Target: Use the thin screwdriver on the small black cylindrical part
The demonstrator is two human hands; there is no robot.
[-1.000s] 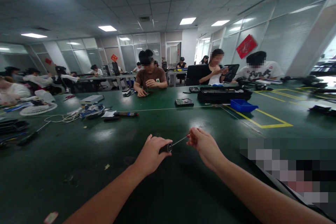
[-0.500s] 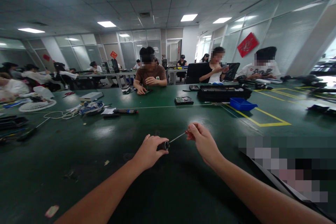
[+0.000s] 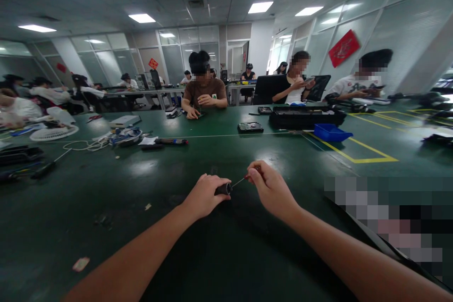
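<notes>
My left hand (image 3: pixel 205 197) is closed around a dark cylindrical part (image 3: pixel 223 189), whose round, light-rimmed end faces right. In my right hand (image 3: pixel 267 183) is a thin screwdriver (image 3: pixel 239 182) with a reddish handle, mostly covered by the fingers. Its metal shaft slants down and left to the open end of the cylinder. Whether the tip goes inside or only touches there, I cannot tell. Both hands are just above the green tabletop (image 3: pixel 159 245).
Ahead lie a hard drive (image 3: pixel 250 127), a black case (image 3: pixel 307 118) and a blue tray (image 3: pixel 331 132). To the left are an electric screwdriver (image 3: pixel 172 141), a cable bundle (image 3: pixel 125 136) and a white fan grille (image 3: pixel 53 132). A person (image 3: pixel 204 87) sits opposite.
The camera view has tilted down slightly, so the scene sits higher. My right hand has turned on the screwdriver and come a little nearer the cylinder, with less shaft showing.
</notes>
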